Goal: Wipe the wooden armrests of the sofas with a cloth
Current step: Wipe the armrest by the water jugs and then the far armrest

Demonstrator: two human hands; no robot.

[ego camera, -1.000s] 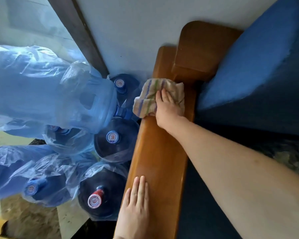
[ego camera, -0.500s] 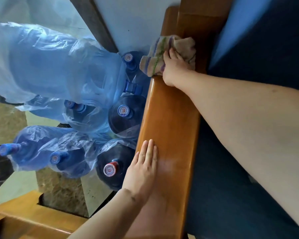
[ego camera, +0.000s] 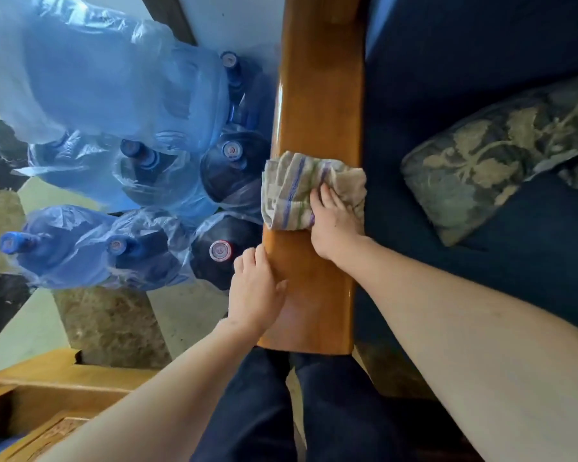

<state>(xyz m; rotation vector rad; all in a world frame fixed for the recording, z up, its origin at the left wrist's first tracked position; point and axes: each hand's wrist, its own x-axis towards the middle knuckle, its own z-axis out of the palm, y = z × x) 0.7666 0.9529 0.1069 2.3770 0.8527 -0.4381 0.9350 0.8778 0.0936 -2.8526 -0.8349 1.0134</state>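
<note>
The cloth (ego camera: 309,191) lies bunched across the wooden armrest (ego camera: 317,105) at mid-frame, covering its full width. The right hand (ego camera: 334,218) presses it down, fingers spread flat on the fabric. Just below, the left hand (ego camera: 257,288) rests on the armrest's left edge — fingers relaxed, holding nothing. Plastic-wrapped water bottles (ego camera: 114,105) crowd the left of the frame; a patterned cushion (ego camera: 491,155) lies on the blue sofa seat (ego camera: 531,255) at right.
</note>
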